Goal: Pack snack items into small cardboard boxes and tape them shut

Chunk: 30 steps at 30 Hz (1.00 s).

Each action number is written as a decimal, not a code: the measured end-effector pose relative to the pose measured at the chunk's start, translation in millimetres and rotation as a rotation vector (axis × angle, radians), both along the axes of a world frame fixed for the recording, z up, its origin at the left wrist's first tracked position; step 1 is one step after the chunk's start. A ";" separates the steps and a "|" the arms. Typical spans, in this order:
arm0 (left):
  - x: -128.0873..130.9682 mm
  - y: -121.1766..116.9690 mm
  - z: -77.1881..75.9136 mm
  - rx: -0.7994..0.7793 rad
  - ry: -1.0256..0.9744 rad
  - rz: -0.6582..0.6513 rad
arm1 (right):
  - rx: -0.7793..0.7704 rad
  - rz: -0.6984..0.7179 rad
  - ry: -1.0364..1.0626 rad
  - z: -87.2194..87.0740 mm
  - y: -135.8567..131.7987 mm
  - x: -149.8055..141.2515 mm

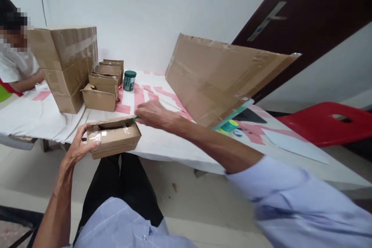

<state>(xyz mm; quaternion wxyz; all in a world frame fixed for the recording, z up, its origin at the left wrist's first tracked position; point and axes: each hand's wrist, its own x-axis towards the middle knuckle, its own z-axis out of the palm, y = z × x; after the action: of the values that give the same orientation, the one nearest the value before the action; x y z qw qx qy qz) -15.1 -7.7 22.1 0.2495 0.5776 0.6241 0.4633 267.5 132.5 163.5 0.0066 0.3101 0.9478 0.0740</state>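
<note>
A small cardboard box point(116, 145) with clear tape on it is tilted at the table's front edge, above my lap. My left hand point(78, 145) grips its left end, with the thumb along the near face. A dark gap runs along the top between the box's panels. At the right end of that gap is my right hand point(152, 114), closed around a thin green tool point(134, 119). Its tip is at the box's upper edge, and my fingers hide most of it, so its kind cannot be made out.
Behind stand a row of small open boxes point(100, 99), a green-lidded jar point(129, 80) and tall stacked cartons point(69, 66). A large cardboard sheet point(215, 73) leans at right, near a yellow-and-teal tape roll point(229, 126) and a red chair point(325, 124). Another person point(17, 62) sits at far left.
</note>
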 end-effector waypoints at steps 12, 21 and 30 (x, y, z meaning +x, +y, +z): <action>-5.7 2.5 12.5 -0.054 0.078 -0.044 | -0.111 -0.314 0.706 -181.1 43.0 112.4; -9.8 -7.4 14.7 -0.095 -0.020 -0.107 | -0.094 -0.297 0.934 -228.3 57.1 74.8; -13.7 -10.3 8.7 -0.062 0.038 -0.113 | -0.171 0.179 0.775 -115.5 29.6 -4.6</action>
<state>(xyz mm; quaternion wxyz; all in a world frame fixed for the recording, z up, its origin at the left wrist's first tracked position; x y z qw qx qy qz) -28.8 -18.0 30.8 0.2812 0.6126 0.6092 0.4179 262.9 162.1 48.0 -0.3320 0.2294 0.9061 -0.1272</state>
